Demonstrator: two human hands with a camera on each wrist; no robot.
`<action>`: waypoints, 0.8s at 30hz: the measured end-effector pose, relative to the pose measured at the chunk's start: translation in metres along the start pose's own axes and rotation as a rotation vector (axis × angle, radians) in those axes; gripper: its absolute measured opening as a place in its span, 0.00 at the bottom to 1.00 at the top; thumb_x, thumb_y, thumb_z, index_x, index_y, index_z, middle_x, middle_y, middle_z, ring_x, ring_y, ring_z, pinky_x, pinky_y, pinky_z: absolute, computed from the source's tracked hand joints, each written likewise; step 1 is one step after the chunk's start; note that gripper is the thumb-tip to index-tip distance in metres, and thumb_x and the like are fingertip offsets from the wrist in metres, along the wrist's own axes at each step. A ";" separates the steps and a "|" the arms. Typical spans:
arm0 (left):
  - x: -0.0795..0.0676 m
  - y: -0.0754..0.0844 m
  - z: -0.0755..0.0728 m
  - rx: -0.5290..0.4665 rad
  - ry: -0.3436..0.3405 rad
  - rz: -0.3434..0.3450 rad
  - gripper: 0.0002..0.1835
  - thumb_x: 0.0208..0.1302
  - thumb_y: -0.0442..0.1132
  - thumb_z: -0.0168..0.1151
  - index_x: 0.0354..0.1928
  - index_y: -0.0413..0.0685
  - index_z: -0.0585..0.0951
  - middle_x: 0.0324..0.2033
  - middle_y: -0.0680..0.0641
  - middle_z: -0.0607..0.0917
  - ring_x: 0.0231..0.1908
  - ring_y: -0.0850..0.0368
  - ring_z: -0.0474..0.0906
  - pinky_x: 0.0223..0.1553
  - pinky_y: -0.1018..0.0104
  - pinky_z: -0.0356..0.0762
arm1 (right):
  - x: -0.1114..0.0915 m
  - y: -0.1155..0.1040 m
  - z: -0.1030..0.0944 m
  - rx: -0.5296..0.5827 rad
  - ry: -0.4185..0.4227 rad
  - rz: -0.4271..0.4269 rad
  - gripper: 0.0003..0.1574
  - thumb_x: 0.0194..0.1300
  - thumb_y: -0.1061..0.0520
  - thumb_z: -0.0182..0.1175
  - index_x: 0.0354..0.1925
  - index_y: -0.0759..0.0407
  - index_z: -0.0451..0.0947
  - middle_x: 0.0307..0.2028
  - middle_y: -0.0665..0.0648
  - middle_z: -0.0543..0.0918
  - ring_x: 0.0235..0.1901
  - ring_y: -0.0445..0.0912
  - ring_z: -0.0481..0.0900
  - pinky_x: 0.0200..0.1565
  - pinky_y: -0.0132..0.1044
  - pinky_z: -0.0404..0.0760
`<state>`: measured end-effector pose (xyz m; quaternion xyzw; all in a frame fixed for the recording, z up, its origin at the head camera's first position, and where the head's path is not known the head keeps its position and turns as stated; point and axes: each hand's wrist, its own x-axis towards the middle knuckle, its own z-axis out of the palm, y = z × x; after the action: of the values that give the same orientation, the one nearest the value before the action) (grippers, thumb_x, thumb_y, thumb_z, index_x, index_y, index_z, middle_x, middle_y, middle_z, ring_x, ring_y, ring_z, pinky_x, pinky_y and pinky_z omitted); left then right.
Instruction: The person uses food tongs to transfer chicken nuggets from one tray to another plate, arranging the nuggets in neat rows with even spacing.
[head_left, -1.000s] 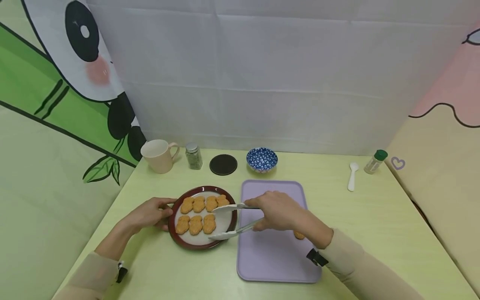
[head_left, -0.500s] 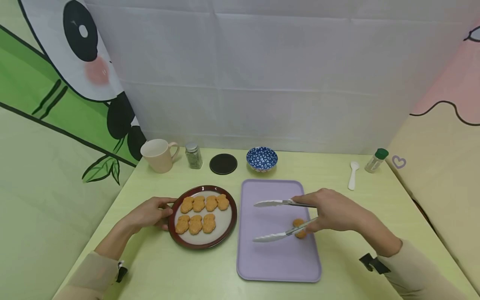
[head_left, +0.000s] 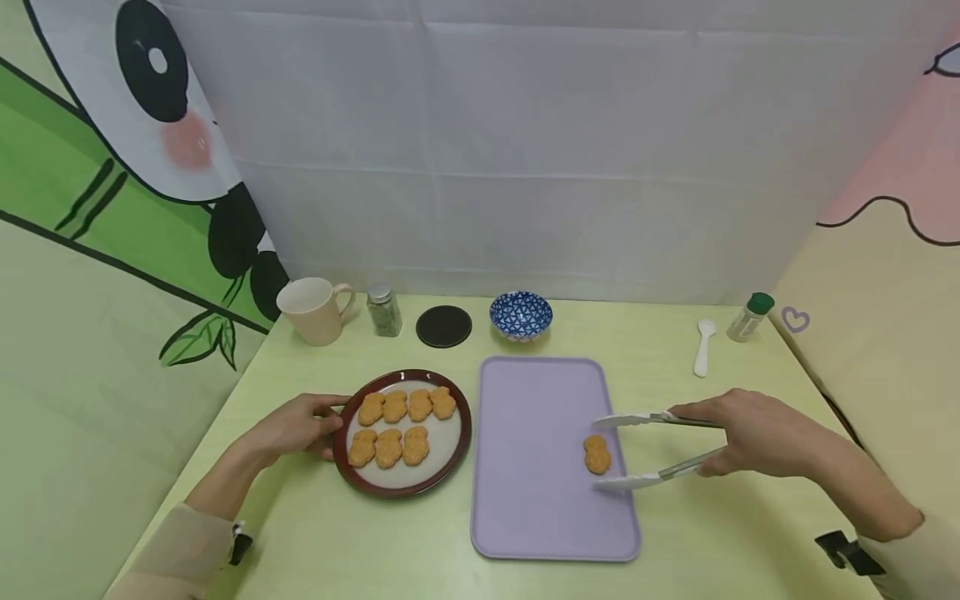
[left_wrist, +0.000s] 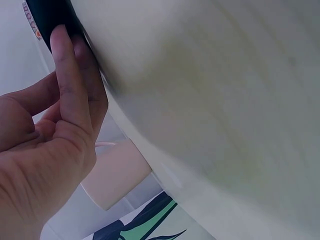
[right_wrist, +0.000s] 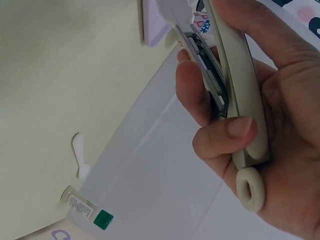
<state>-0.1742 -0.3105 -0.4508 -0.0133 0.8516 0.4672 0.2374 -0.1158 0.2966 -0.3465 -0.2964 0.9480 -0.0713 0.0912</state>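
A plate with a brown rim (head_left: 399, 491) bears several golden nugget-shaped pieces (head_left: 388, 448) in two rows. My left hand (head_left: 288, 429) holds that plate at its left edge; in the left wrist view the thumb and fingers meet at the dark rim (left_wrist: 54, 17). At the right, my right hand (head_left: 772, 433) grips a pair of tongs (head_left: 637, 481) with white tips. The tongs' tips are spread apart above and below a single nugget (head_left: 597, 455), with nothing between them touching it in the head view. This nugget lies on the lilac tray (head_left: 540, 500), near its right edge.
Along the back stand a beige mug (head_left: 313, 312), a shaker jar (head_left: 385, 311), a black coaster (head_left: 444, 326) and a blue patterned bowl (head_left: 521, 316). At the back right are a white spoon (head_left: 703, 348) and a green-capped bottle (head_left: 750, 318).
My right hand has carried the tongs rightward from over the plate, across the tray, to the lone nugget, which is now fully visible. My left hand keeps its hold on the plate.
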 end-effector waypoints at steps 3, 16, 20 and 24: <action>-0.001 -0.001 0.000 -0.011 0.000 -0.005 0.26 0.68 0.30 0.50 0.68 0.39 0.64 0.39 0.40 0.79 0.28 0.51 0.81 0.30 0.58 0.81 | 0.000 0.003 0.001 -0.016 -0.005 -0.014 0.43 0.45 0.35 0.70 0.58 0.49 0.77 0.43 0.45 0.83 0.33 0.34 0.74 0.32 0.38 0.74; -0.002 0.001 0.000 -0.022 0.003 -0.019 0.25 0.69 0.30 0.49 0.68 0.41 0.65 0.41 0.40 0.78 0.28 0.50 0.81 0.30 0.58 0.81 | 0.008 0.000 0.003 0.044 0.001 -0.063 0.36 0.50 0.41 0.70 0.56 0.52 0.78 0.28 0.34 0.77 0.20 0.31 0.63 0.25 0.30 0.66; 0.000 0.000 0.000 -0.025 0.000 -0.016 0.25 0.68 0.31 0.50 0.67 0.43 0.66 0.40 0.40 0.78 0.28 0.49 0.81 0.30 0.58 0.81 | 0.019 -0.011 0.003 0.063 0.034 -0.096 0.34 0.50 0.43 0.70 0.55 0.52 0.79 0.25 0.33 0.75 0.19 0.31 0.64 0.25 0.30 0.66; 0.000 0.000 0.000 -0.037 0.002 -0.025 0.25 0.68 0.30 0.51 0.67 0.43 0.66 0.40 0.40 0.78 0.29 0.49 0.82 0.31 0.57 0.81 | 0.040 -0.028 0.004 0.068 0.067 -0.131 0.33 0.50 0.43 0.70 0.55 0.51 0.79 0.33 0.38 0.82 0.22 0.32 0.68 0.27 0.31 0.70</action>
<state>-0.1747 -0.3108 -0.4508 -0.0290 0.8428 0.4799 0.2421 -0.1322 0.2500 -0.3504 -0.3520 0.9261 -0.1193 0.0646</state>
